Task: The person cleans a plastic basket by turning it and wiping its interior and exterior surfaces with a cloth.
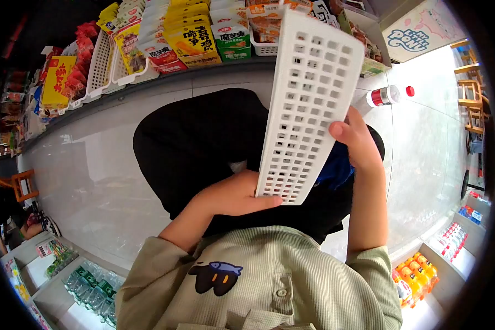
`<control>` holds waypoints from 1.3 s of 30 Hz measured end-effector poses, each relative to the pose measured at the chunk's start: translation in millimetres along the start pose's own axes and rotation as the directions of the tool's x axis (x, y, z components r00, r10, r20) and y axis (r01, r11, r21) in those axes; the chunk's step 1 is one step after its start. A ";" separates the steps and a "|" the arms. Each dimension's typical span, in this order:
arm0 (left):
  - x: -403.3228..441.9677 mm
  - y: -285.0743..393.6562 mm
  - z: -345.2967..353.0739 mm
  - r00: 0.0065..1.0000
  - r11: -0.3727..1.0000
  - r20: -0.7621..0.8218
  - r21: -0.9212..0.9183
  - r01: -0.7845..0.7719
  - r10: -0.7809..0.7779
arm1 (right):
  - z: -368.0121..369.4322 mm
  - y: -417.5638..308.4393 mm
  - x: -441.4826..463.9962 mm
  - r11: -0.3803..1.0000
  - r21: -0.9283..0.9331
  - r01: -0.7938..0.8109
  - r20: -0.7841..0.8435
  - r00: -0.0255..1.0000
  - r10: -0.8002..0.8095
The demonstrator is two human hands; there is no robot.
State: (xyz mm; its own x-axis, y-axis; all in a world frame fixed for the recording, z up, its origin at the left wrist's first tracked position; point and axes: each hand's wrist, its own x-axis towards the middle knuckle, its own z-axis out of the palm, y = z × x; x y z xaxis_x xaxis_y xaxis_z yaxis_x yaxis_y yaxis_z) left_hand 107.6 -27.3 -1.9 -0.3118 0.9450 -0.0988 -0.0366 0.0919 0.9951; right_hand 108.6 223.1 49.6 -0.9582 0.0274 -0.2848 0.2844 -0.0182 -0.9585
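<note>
A white plastic basket (308, 110) with rows of square holes is held up over my lap, tilted on its side. At its lower end my left hand (239, 195) grips it, thumb lying along the near corner. My right hand (357, 140) holds the right edge about midway up, its thumb on the perforated side. The fingers behind the basket are hidden from me. Something dark blue (335, 168) shows beneath the basket by my right forearm; I cannot make out what it is.
Ahead is a low shelf with snack packets (192, 36) and another white basket (102, 66). A plastic bottle (385, 96) lies on the tiled floor to the right, near a red cap (410, 91). Orange drink bottles (415, 278) stand behind right, water bottles (91, 289) behind left. A person (11, 214) is far left.
</note>
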 end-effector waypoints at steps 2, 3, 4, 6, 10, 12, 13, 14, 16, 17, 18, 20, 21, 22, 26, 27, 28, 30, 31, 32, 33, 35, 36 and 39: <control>6.3 14.7 0.7 0.956 0.918 -0.106 -0.324 0.228 -0.275 | 4.1 6.0 2.9 1.000 -0.012 0.018 0.018 1.000 -0.017; 8.6 16.4 1.4 0.955 0.918 -0.109 -0.325 0.228 -0.276 | 5.0 8.4 4.1 1.000 -0.012 0.018 0.022 1.000 -0.018; 11.2 17.6 1.1 0.952 0.922 -0.208 -0.361 0.141 -0.227 | 6.0 10.4 5.5 1.000 0.013 -0.019 0.022 1.000 0.018; 18.1 17.0 3.9 0.910 0.882 -0.389 -0.467 -0.058 -0.146 | 9.4 12.2 7.7 0.996 0.053 -0.073 -0.012 0.997 0.074; 28.0 19.7 -1.0 0.845 0.827 -0.535 -0.479 -0.294 -0.010 | 12.3 21.2 14.2 0.998 0.020 -0.063 -0.238 0.969 0.066; 24.4 13.7 -5.3 0.849 0.806 -0.528 -0.514 -0.295 -0.027 | 5.0 15.1 12.3 0.991 0.132 -0.009 -0.270 0.962 0.044; 22.1 9.3 -7.6 0.854 0.781 -0.518 -0.550 -0.296 -0.041 | 0.6 10.4 10.7 0.970 0.237 0.050 -0.308 0.951 0.026; 18.0 5.0 -9.0 0.851 0.717 -0.517 -0.628 -0.303 -0.092 | -2.6 5.7 8.8 0.941 0.335 0.055 -0.300 0.953 0.051; 12.6 8.3 -10.2 0.844 0.627 -0.523 -0.698 -0.345 -0.117 | -7.9 2.8 5.7 0.951 0.294 0.094 -0.338 0.941 0.011; 9.6 8.9 -10.6 0.836 0.601 -0.527 -0.721 -0.345 -0.153 | -9.6 2.6 5.5 0.959 0.248 0.137 -0.364 0.931 -0.038; 6.9 4.4 -11.7 0.833 0.601 -0.537 -0.712 -0.364 -0.132 | -11.3 3.8 5.8 0.959 0.239 0.151 -0.383 0.922 -0.050; 5.2 2.0 -13.3 0.832 0.590 -0.541 -0.713 -0.378 -0.121 | -13.8 6.4 5.9 0.962 0.228 0.151 -0.372 0.927 -0.057; 4.6 1.1 -13.5 0.833 0.576 -0.543 -0.717 -0.393 -0.108 | -14.4 7.3 5.7 0.965 0.214 0.151 -0.363 0.930 -0.064; 3.8 0.1 -13.4 0.836 0.580 -0.540 -0.715 -0.391 -0.102 | -13.9 7.7 5.8 0.965 0.215 0.150 -0.362 0.930 -0.063; 5.0 3.2 -11.0 0.830 0.637 -0.548 -0.677 -0.369 -0.101 | 0.8 1.8 2.8 0.953 0.203 0.223 -0.399 0.908 -0.128; 6.6 5.0 -9.4 0.828 0.676 -0.553 -0.646 -0.355 -0.094 | 5.3 -2.1 0.1 0.943 0.165 0.288 -0.447 0.874 -0.188; 9.2 3.5 -7.5 0.822 0.729 -0.565 -0.593 -0.344 -0.071 | 6.4 -5.2 -3.1 0.943 0.166 0.288 -0.447 0.874 -0.188; 13.0 10.6 -5.9 0.838 0.762 -0.535 -0.586 -0.274 -0.110 | 8.0 -12.5 -9.6 0.822 0.408 0.398 -0.373 0.894 -0.248; 15.6 13.9 -3.5 0.844 0.767 -0.521 -0.591 -0.249 -0.128 | 10.9 -17.3 -14.7 0.822 0.408 0.398 -0.374 0.894 -0.248; 19.3 11.7 -0.8 0.846 0.801 -0.521 -0.553 -0.231 -0.116 | 16.2 -22.7 -19.5 0.874 0.349 0.337 -0.284 0.927 -0.244; 22.9 15.1 4.7 0.819 0.830 -0.557 -0.517 -0.210 -0.140 | 22.6 -26.4 -21.4 0.919 0.281 0.278 -0.195 0.954 -0.229; 27.3 12.2 12.5 0.807 0.874 -0.575 -0.451 -0.179 -0.131 | 44.7 -20.6 -15.9 0.970 0.079 0.230 -0.148 0.965 -0.216; 30.5 11.4 17.2 0.787 0.895 -0.602 -0.414 -0.168 -0.130 | 51.3 -14.3 -11.9 0.972 -0.046 0.229 -0.141 0.962 -0.233; 30.6 -0.9 23.2 0.791 0.901 -0.602 -0.395 -0.177 -0.108 | 64.3 5.4 2.7 0.908 -0.292 0.301 -0.229 0.900 -0.372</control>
State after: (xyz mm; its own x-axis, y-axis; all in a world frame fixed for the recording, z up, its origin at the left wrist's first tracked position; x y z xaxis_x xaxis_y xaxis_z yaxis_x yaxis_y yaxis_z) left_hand 120.1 8.8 -5.7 -0.8143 0.5486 -0.1896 -0.3528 -0.2085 0.9122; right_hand 105.5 158.9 44.3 -0.9606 0.2602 0.0980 -0.0211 0.2833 -0.9588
